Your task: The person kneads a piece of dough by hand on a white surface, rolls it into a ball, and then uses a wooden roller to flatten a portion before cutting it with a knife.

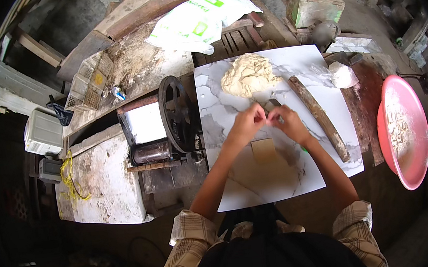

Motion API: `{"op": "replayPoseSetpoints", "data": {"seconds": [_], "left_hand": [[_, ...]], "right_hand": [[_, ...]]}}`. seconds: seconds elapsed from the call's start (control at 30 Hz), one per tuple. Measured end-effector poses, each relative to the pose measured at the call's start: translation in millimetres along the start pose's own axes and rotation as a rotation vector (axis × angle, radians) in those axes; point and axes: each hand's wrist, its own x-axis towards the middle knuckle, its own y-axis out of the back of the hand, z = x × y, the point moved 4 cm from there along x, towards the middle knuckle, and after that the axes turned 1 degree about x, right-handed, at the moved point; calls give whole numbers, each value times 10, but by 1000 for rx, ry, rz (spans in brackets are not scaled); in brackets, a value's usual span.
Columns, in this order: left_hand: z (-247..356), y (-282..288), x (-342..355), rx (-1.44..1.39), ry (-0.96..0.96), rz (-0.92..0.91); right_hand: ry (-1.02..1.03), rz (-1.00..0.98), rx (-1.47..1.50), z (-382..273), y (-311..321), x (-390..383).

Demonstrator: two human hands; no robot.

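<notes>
My left hand (248, 123) and my right hand (289, 122) meet over a marble-patterned board (230, 191), fingertips pinched close together. Whatever they hold is too small or hidden to make out. Just beyond the fingers lies a small dark greyish thing (272, 104), partly covered by my hands. A large lump of pale dough (249, 76) rests on the far part of the board. Between my forearms sits a flat brown square piece (264, 150). A worn wooden stick (319, 117) lies slantwise to the right of my right hand. Some green object (304, 149) shows beside my right wrist.
Left of the board stands a roller machine with a dark wheel (174, 114). A pink basin (410, 165) with white floury stuff is at right, a white plastic bag (343, 75) nearer the board. Farther off are a white-green sack (197, 23) and a plastic crate (88, 81).
</notes>
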Motion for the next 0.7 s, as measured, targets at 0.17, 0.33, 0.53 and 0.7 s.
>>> {"op": "replayPoseSetpoints", "data": {"seconds": [0.17,0.33,0.53,0.7], "left_hand": [[-60,391,493,55,-74,321],[-180,489,718,191,-79,385],[-340,476,659,114,-101,416],[-199,322,-38,335,-141,369]], "right_hand": [[10,263,18,-12,10,666],[131,366,-187,93,-21,937],[-41,317,-183,141,-58,941],[69,264,-210,-102,-84,371]]}}
